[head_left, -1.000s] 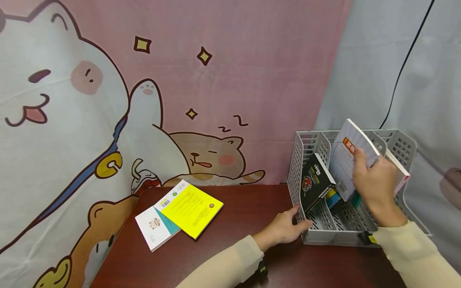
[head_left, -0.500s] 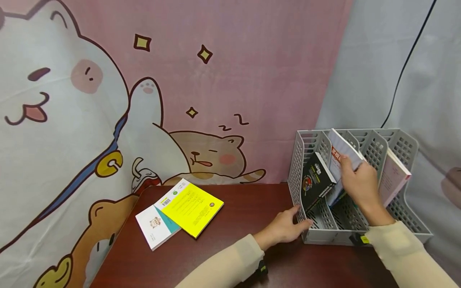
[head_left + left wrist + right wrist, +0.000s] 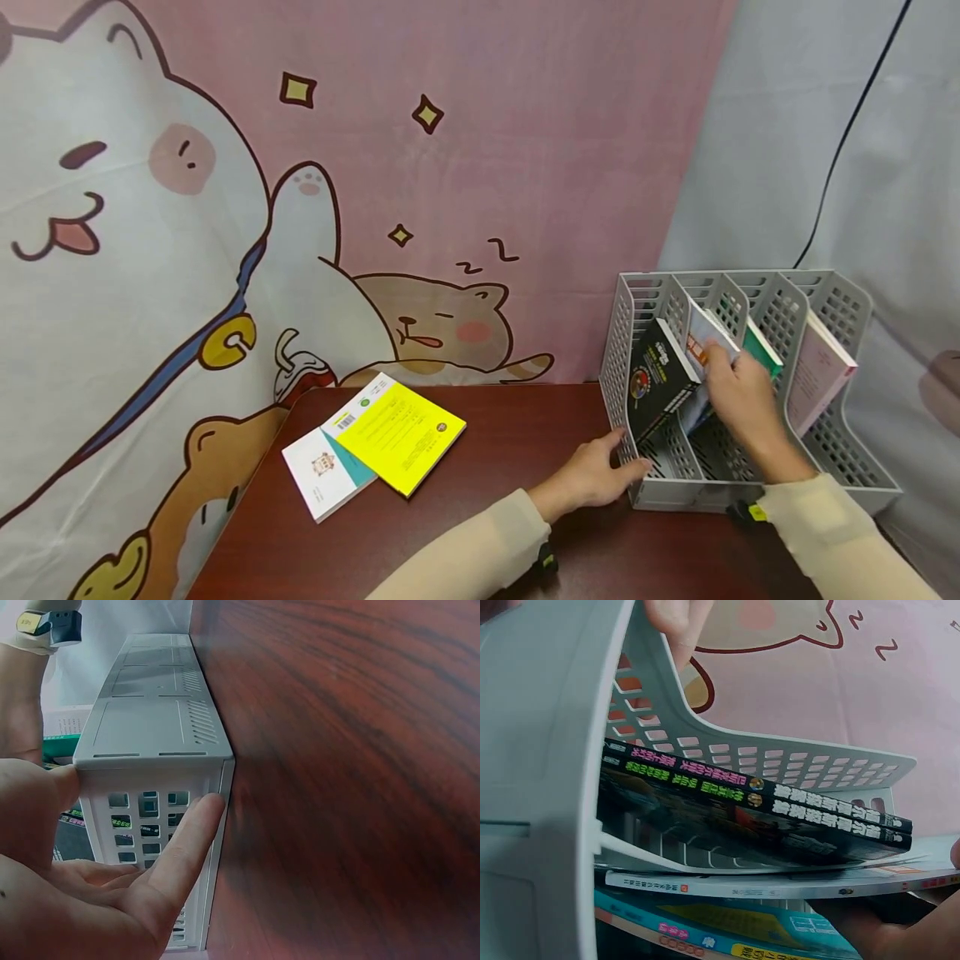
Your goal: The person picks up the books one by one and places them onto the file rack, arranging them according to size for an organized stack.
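My right hand (image 3: 742,400) pinches a thin pale-blue book (image 3: 699,329) standing in the second slot from the left of a grey file organizer (image 3: 675,493). In the right wrist view, the book's white spine (image 3: 727,886) lies beside blue book spines (image 3: 742,922). Two black books (image 3: 660,375) lean in the leftmost slot. My left hand (image 3: 588,475) rests against the organizer's left side, thumb at the front corner and fingers extended along the perforated wall (image 3: 146,825). The right fingers behind the book are partly hidden.
A green book (image 3: 763,348) stands in the third slot and a pink book (image 3: 821,375) in the rightmost. On the left of the brown table (image 3: 517,433), a yellow book (image 3: 401,437) overlaps a white-and-teal one (image 3: 318,479). A cat-printed curtain (image 3: 525,167) hangs behind.
My right hand has moved left and down, lowering the pale-blue book into the second slot. The green and pink books have come into fuller sight. My left hand stays put.
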Demonstrator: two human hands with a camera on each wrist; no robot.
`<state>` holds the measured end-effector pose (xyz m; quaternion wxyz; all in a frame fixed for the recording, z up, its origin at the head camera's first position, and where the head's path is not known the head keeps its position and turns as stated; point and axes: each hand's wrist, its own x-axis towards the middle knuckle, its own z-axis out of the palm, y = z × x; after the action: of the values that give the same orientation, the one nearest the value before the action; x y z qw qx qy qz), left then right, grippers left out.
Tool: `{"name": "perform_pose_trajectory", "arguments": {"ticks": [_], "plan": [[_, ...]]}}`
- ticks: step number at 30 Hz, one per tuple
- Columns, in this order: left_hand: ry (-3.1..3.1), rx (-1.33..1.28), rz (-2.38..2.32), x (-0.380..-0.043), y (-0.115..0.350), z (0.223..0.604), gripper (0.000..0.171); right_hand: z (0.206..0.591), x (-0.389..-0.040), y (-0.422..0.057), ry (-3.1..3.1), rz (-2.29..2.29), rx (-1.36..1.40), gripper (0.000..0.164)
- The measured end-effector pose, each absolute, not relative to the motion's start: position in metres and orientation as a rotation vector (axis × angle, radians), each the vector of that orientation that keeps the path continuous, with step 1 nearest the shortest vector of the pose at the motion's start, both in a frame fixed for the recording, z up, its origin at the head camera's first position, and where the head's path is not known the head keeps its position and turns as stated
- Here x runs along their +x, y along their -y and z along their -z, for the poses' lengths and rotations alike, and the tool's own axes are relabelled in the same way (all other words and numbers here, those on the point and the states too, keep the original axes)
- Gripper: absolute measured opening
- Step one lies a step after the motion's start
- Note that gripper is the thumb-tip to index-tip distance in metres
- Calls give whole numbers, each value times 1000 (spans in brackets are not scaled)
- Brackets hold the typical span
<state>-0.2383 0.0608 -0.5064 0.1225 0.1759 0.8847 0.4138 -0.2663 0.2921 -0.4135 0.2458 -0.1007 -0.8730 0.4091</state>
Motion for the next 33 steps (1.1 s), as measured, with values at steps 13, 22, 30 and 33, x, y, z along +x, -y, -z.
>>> {"name": "perform_pose_trajectory", "arguments": {"ticks": [13, 22, 30, 33], "plan": [[-2584, 517, -1209, -238, -62, 508, 75, 429, -274, -293, 2518, -1263, -271, 74], [-2593, 520, -1207, -240, -60, 508, 75, 437, -282, -290, 2499, -1333, -277, 80], [-2551, 502, -1230, -238, -60, 507, 76, 449, -289, -292, 2567, -1377, -259, 87], [-2546, 502, -1238, -238, -60, 508, 75, 450, -290, -294, 2590, -1369, -252, 89]]}}
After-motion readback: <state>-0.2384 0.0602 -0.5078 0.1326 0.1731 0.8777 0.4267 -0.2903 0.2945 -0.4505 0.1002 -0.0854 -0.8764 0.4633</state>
